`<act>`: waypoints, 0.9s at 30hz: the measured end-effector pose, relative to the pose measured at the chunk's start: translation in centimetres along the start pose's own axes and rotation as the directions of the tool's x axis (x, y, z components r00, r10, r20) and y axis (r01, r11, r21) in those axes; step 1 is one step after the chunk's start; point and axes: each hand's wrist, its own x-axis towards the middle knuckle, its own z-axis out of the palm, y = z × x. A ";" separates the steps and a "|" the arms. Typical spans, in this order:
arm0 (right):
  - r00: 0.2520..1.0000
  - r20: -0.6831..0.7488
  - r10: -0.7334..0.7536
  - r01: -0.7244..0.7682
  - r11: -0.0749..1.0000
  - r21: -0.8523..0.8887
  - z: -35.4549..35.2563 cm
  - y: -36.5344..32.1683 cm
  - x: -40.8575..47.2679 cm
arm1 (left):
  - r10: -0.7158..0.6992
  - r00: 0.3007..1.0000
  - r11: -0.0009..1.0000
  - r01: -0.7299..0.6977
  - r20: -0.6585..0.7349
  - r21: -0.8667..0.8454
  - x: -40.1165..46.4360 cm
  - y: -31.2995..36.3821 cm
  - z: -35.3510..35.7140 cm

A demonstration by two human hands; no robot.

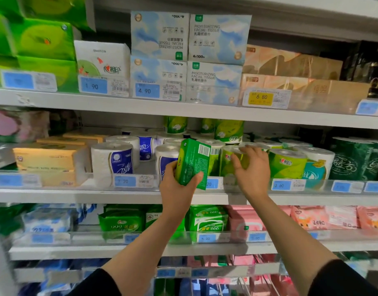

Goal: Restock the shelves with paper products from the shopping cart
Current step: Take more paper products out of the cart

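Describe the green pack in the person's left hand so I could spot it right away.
Find the middle shelf, lined with toilet rolls. In front of its centre, the left hand holds up a small green pack, tilted. Unlike the round green rolls beside it, it is flat and rectangular, with a white barcode near its top corner.

Price tags on clear edge strips

Top row: blue tag 1.90 (pixel 94 86); blue tag 4.90 (pixel 147 90); yellow tag 6.80 (pixel 261 97), well right; middle row: blue tag 7.20 (pixel 125 181); blue tag 2.60 (pixel 281 185); lower row: blue tag 5.90 (pixel 206 238); the others are blurred.
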 end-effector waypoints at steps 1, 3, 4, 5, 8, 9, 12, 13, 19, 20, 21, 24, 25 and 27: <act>0.999 -0.010 -0.047 0.048 0.993 0.109 0.1 -0.7 -0.5 | -0.013 1.000 1.000 0.013 0.012 -0.026 0.0 0.1 -0.3; 0.995 0.076 -0.065 0.036 0.939 0.343 0.2 -2.4 -1.0 | 0.021 0.999 1.000 -0.020 0.031 -0.011 -0.1 0.1 -0.9; 0.986 0.163 -0.039 -0.038 0.895 0.444 0.0 -3.3 -1.1 | 0.065 0.998 0.997 -0.066 0.025 0.050 -0.2 0.0 -1.2; 0.966 0.258 -0.005 -0.138 0.836 0.532 -0.1 -4.0 -1.1 | 0.121 0.993 0.982 -0.122 0.016 0.144 -0.3 -0.2 -1.7; 0.898 0.441 0.002 -0.287 0.762 0.581 0.1 -5.4 -1.5 | 0.276 0.961 0.901 -0.261 0.005 0.348 -0.5 -0.4 -2.9; 0.883 0.470 0.006 -0.304 0.769 0.563 0.0 -5.9 -1.6 | 0.332 0.943 0.879 -0.316 0.018 0.357 -0.5 -0.4 -3.4; 0.795 0.603 0.071 -0.461 0.717 0.523 -0.1 -7.2 -1.5 | 0.489 0.871 0.820 -0.479 0.053 0.314 -0.6 0.1 -4.9; 0.746 0.663 0.064 -0.520 0.678 0.519 -0.4 -7.7 -1.5 | 0.516 0.855 0.806 -0.506 0.056 0.308 -0.6 0.3 -5.4; 0.754 0.656 -0.031 -0.519 0.583 0.625 1.0 -10.8 -1.7 | 0.407 0.910 0.878 -0.413 0.076 0.243 -0.5 0.6 -9.4; 0.752 0.657 -0.061 -0.514 0.569 0.642 1.5 -11.5 -2.1 | 0.317 0.944 0.935 -0.326 0.089 0.139 -0.9 0.6 -10.3; 0.743 0.663 -0.090 -0.523 0.539 0.660 1.7 -12.4 -2.7 | 0.229 0.968 0.973 -0.232 0.100 0.018 -1.4 0.7 -11.1; 0.695 0.692 -0.194 -0.521 0.528 0.671 3.1 -14.4 -4.9 | 0.083 0.996 0.978 -0.078 0.014 -0.193 -2.3 0.5 -14.0; 0.683 0.697 -0.219 -0.508 0.544 0.668 3.8 -15.0 -5.6 | 0.044 0.999 0.975 -0.049 -0.030 -0.218 -2.5 0.3 -15.1; 0.661 0.705 -0.256 -0.470 0.590 0.656 5.5 -16.1 -6.9 | -0.006 0.996 0.979 -0.012 -0.088 -0.204 -2.8 0.0 -17.3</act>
